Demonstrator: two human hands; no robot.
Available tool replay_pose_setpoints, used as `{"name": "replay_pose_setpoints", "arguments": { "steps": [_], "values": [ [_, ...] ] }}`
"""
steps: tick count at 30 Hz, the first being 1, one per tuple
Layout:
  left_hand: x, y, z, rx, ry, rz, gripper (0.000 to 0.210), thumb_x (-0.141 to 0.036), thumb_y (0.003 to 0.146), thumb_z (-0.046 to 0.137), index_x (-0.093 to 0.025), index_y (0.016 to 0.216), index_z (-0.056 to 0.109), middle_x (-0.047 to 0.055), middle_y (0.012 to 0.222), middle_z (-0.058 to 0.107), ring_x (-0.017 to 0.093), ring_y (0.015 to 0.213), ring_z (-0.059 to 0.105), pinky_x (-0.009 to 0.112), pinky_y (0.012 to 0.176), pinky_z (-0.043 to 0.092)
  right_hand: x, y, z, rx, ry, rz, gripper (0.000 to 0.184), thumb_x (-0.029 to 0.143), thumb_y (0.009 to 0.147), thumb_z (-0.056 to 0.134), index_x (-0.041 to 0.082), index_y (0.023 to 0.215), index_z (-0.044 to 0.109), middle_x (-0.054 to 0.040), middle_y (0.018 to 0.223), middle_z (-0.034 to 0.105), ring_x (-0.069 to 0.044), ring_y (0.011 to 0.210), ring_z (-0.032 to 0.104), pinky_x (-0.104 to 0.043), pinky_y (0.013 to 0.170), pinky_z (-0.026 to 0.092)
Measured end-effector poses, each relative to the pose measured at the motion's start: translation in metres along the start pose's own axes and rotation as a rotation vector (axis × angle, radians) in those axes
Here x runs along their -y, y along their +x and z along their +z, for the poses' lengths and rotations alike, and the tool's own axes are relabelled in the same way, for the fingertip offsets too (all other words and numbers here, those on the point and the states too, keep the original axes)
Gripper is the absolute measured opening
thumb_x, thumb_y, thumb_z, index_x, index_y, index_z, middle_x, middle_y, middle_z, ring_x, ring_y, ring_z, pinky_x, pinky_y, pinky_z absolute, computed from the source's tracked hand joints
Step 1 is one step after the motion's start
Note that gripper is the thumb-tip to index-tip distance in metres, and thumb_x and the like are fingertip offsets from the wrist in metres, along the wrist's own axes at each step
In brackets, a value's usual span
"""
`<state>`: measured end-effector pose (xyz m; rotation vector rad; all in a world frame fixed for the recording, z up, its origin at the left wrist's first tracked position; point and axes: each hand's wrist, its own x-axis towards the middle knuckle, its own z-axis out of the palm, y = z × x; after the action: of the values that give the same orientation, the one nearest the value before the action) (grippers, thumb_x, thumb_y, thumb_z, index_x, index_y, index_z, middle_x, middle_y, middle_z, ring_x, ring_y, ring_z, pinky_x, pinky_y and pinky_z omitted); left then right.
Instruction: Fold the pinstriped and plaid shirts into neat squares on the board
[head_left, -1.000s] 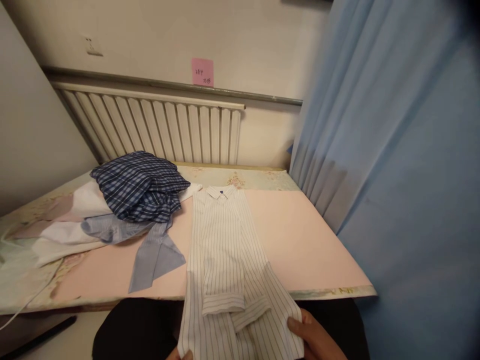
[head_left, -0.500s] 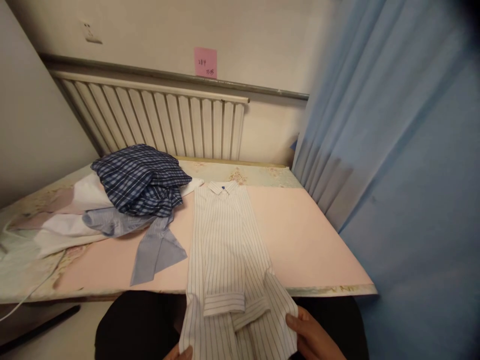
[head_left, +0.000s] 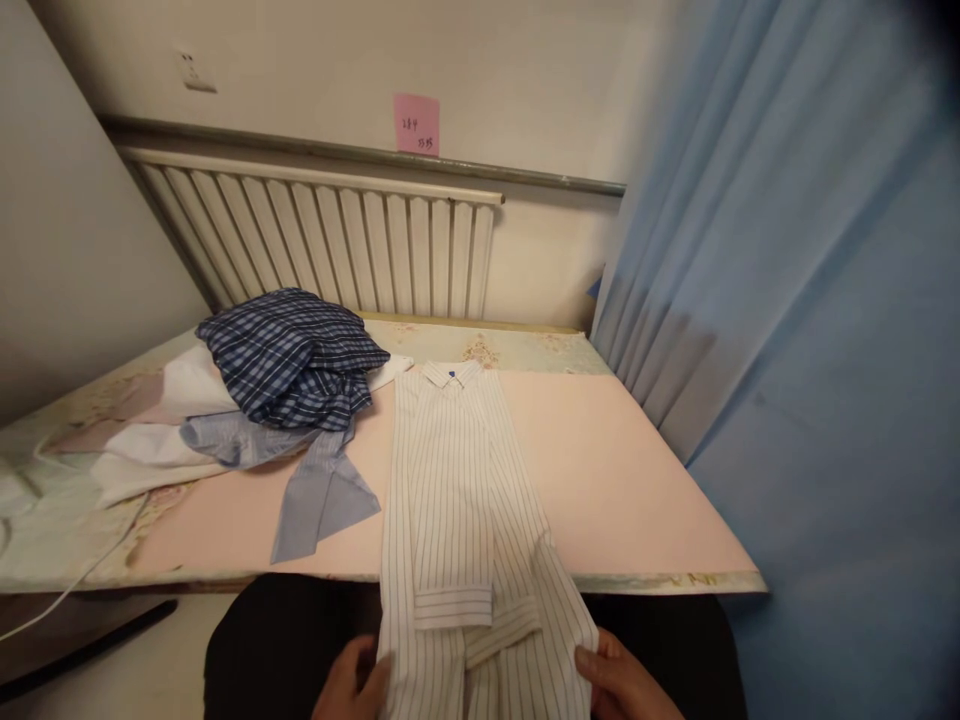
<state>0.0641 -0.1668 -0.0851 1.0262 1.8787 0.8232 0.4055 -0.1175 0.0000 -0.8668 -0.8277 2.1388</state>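
A white shirt with dark stripes (head_left: pixel 451 480) lies lengthwise on the table, its collar at the far end and its sleeves folded down over the body. Its lower part hangs past the near edge over my lap. My left hand (head_left: pixel 351 682) is at the shirt's lower left edge, thumb against the cloth; its fingers are partly hidden. At the lower right edge, my right hand (head_left: pixel 621 676) pinches the fabric, thumb on top and fingers underneath.
Left of the shirt is a heap of clothes, with a dark blue plaid garment (head_left: pixel 296 355) over blue-grey cloth (head_left: pixel 322 500) and white cloth. A pink mat (head_left: pixel 622 470) covers much of the table. A blue curtain (head_left: pixel 810 400) hangs at the right; a radiator (head_left: pixel 322 230) stands behind.
My left hand has moved up along the shirt's left edge and shows more. That edge now lies straighter. My right hand still holds the lower right edge.
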Motion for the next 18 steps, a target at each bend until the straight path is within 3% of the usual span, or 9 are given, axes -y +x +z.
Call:
{"name": "replay_pose_setpoints", "arguments": {
  "steps": [3,5,7,10,13,18],
  "values": [
    [-0.022,0.015,0.006,-0.303,0.367,0.383,0.060,-0.043,0.089,0.042,-0.011,0.140,0.039,0.017,0.147,0.041,0.031,0.138,0.035,0.051,0.110,0.035,-0.002,0.001,-0.001,0.007,0.020,0.010,0.045,0.047,0.073,0.074,0.018,0.106,0.071,-0.0132,0.097,0.072,-0.033,0.098,0.066,-0.047,0.092,0.044],
    [-0.047,0.028,0.013,-0.353,0.521,0.657,0.058,-0.033,0.093,0.037,-0.015,0.147,0.028,0.013,0.155,0.030,0.026,0.144,0.024,0.048,0.114,0.031,-0.002,0.001,-0.001,0.017,0.014,0.009,0.044,0.046,0.072,0.074,0.017,0.105,0.072,-0.0135,0.096,0.072,-0.033,0.098,0.066,-0.047,0.091,0.045],
    [-0.070,0.043,0.022,-0.394,0.649,0.808,0.059,-0.027,0.094,0.036,-0.015,0.150,0.023,0.013,0.157,0.027,0.025,0.145,0.020,0.049,0.115,0.029,-0.001,0.001,0.000,0.012,0.005,-0.003,0.043,0.046,0.072,0.075,0.016,0.104,0.072,-0.0135,0.097,0.072,-0.033,0.097,0.066,-0.047,0.090,0.045],
    [-0.086,0.069,0.038,-0.381,0.810,0.837,0.056,-0.027,0.093,0.039,-0.011,0.147,0.031,0.014,0.154,0.032,0.027,0.144,0.023,0.049,0.114,0.029,0.000,0.000,0.000,-0.011,-0.006,-0.007,0.043,0.046,0.072,0.075,0.017,0.103,0.072,-0.0130,0.098,0.072,-0.032,0.098,0.066,-0.046,0.089,0.046],
    [-0.082,0.089,0.048,-0.329,0.918,0.793,0.054,-0.030,0.092,0.042,-0.011,0.142,0.041,0.014,0.150,0.039,0.030,0.141,0.031,0.052,0.113,0.030,-0.001,-0.001,-0.002,-0.029,-0.015,0.008,0.046,0.047,0.070,0.076,0.017,0.103,0.071,-0.0134,0.099,0.071,-0.033,0.099,0.065,-0.046,0.090,0.046],
    [-0.066,0.099,0.041,-0.254,0.947,0.831,0.053,-0.034,0.094,0.040,-0.014,0.143,0.040,0.011,0.152,0.037,0.028,0.142,0.030,0.051,0.113,0.031,-0.006,0.001,-0.010,-0.049,-0.014,0.041,0.050,0.050,0.068,0.076,0.017,0.106,0.070,-0.0136,0.102,0.071,-0.034,0.103,0.064,-0.048,0.092,0.044]
  ]
}}
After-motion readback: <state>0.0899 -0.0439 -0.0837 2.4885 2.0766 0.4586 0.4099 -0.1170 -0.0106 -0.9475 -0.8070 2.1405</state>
